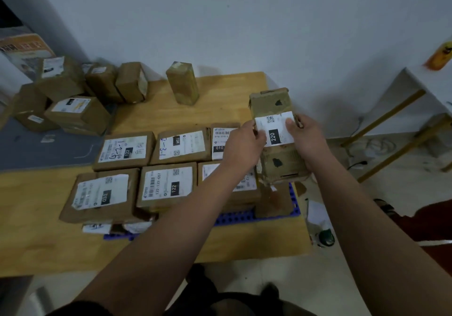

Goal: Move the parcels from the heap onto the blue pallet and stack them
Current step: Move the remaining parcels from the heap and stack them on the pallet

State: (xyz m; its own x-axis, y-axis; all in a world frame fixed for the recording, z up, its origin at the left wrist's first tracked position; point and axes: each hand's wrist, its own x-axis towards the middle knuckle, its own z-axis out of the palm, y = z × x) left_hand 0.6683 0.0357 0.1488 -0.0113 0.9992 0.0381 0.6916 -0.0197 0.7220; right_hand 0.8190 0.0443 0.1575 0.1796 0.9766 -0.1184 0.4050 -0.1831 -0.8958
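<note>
Arms stretched forward near the right edge of the wooden worktop (220, 88), the left hand (242, 142) and right hand (307, 139) grip opposite long sides of a brown cardboard parcel (271, 100), fingers curled round it.

Back of surface: the surface (210, 110) is bare wood between the pallet rows and the wall (244, 22), broken only by one upright parcel (182, 83).
Back left: the heap (73, 110) crowds the corner, partly on a grey mat (36, 151) whose near part is bare.
Pallet top: flat parcels (166, 186) lie edge to edge in two rows on the blue pallet (234, 217); only its front and right rim show.
Right end: the left hand (242, 142) and right hand (305, 137) hold a long parcel (281, 164) above the pallet's right end, filling that approach.
Front: a bare strip of wood runs along the near edge, crossed by both forearms.
Right side: open floor (367, 193), then a white table (411, 88) on wooden legs.
</note>
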